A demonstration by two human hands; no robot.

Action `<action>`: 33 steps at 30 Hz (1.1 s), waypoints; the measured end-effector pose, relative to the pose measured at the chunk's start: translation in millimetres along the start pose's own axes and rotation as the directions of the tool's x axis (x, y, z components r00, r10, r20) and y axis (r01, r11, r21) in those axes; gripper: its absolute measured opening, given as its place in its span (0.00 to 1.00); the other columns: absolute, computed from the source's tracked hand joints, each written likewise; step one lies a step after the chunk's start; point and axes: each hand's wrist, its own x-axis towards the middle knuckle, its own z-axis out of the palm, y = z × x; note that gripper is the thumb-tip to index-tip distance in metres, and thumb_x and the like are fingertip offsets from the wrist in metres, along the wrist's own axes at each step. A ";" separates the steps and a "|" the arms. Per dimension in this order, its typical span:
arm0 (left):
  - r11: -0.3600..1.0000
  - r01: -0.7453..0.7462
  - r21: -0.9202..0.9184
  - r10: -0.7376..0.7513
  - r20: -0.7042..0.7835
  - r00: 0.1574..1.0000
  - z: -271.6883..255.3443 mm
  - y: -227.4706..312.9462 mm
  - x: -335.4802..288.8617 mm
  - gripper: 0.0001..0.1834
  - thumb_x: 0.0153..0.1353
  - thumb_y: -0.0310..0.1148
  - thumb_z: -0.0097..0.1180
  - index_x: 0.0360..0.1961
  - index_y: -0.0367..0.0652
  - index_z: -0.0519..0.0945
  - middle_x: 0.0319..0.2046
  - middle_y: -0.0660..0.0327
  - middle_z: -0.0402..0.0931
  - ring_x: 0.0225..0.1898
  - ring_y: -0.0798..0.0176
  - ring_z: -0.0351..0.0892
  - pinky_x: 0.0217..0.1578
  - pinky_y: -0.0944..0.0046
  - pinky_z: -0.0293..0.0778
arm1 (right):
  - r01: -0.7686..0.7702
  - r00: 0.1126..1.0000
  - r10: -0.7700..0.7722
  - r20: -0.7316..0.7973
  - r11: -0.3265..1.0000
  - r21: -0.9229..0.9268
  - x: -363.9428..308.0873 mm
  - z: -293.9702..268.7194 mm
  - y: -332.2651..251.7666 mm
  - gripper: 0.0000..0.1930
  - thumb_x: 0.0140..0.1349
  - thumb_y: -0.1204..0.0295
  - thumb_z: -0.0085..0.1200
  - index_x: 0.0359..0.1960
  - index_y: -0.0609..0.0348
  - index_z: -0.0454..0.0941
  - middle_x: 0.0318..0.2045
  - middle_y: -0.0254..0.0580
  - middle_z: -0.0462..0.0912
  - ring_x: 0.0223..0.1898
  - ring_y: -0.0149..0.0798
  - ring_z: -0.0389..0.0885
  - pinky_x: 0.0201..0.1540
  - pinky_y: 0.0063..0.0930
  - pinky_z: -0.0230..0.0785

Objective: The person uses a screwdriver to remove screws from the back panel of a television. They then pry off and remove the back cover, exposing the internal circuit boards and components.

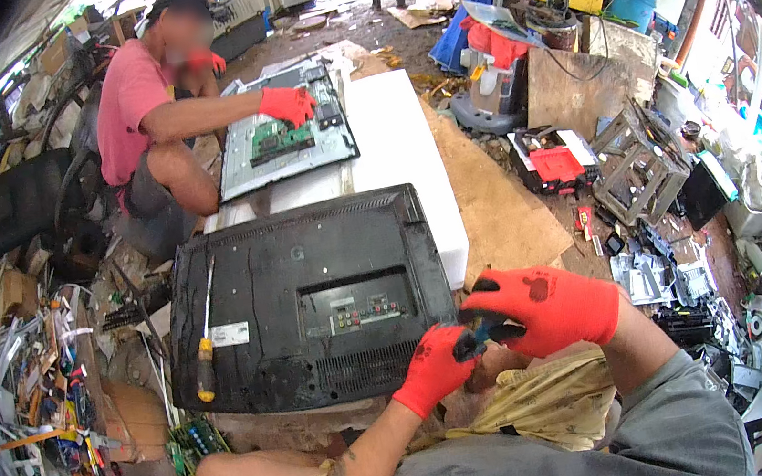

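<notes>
In front of me lies a black television back cover [254, 298], vented, with a recessed panel of coloured sockets. A long screwdriver [205, 362] with a yellow and black handle rests on its left part. My left hand [435, 368], in a red glove with dark fingertips, is closed near the cover's front right corner. My right hand [549, 308], gloved alike, meets it with fingers curled inward. Between the fingertips is something small, dark and bluish that I cannot make out.
A co-worker [140, 125] squats at the far left, a red-gloved hand on an opened flat panel [294, 158] with a green circuit board [280, 141]. White foam [402, 139] lies beneath. A red and black toolbox [554, 162] stands right. Scrap piles line both sides.
</notes>
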 end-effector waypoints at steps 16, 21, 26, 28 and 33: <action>0.984 0.022 0.177 -0.008 -0.076 0.997 -2.5 9.0 -5.9 0.17 0.50 0.38 0.67 0.40 0.43 0.80 0.42 0.53 0.79 0.50 0.48 0.76 0.65 0.46 0.62 | 0.111 0.947 0.064 -0.313 0.852 0.511 -17.1 56.2 36.2 0.34 0.50 0.76 0.67 0.62 0.58 0.70 0.52 0.50 0.80 0.57 0.49 0.78 0.60 0.39 0.69; 0.969 0.006 0.247 0.007 -0.055 0.998 -1.8 -0.3 -2.1 0.18 0.48 0.38 0.69 0.40 0.44 0.80 0.43 0.53 0.79 0.52 0.48 0.75 0.63 0.45 0.63 | 0.034 0.949 0.146 -0.279 0.833 0.552 -17.0 86.0 45.4 0.28 0.49 0.76 0.67 0.55 0.59 0.75 0.45 0.48 0.83 0.48 0.44 0.83 0.51 0.36 0.74; 0.953 -0.050 0.298 0.052 0.001 0.999 -10.8 24.9 5.4 0.21 0.47 0.36 0.69 0.43 0.44 0.80 0.45 0.54 0.79 0.54 0.47 0.74 0.62 0.43 0.63 | -0.031 0.962 0.204 -0.182 0.742 0.669 -22.5 96.8 60.1 0.31 0.51 0.78 0.65 0.59 0.59 0.71 0.46 0.49 0.83 0.42 0.41 0.84 0.44 0.34 0.75; 0.920 -0.060 0.386 0.033 0.078 0.996 -11.5 17.2 0.4 0.22 0.46 0.35 0.69 0.44 0.43 0.80 0.46 0.55 0.79 0.54 0.47 0.74 0.62 0.43 0.63 | 0.012 0.959 0.192 -0.209 0.708 0.706 -24.1 99.8 61.3 0.32 0.51 0.78 0.65 0.60 0.58 0.70 0.47 0.50 0.83 0.44 0.41 0.84 0.46 0.34 0.75; 0.955 0.015 0.296 -0.034 0.060 0.998 -7.3 14.8 1.4 0.25 0.44 0.32 0.70 0.46 0.42 0.79 0.48 0.55 0.78 0.57 0.46 0.72 0.65 0.44 0.60 | -0.047 0.953 0.218 -0.211 0.794 0.606 -20.4 120.9 67.4 0.28 0.49 0.75 0.67 0.55 0.56 0.75 0.46 0.48 0.81 0.51 0.49 0.80 0.51 0.40 0.72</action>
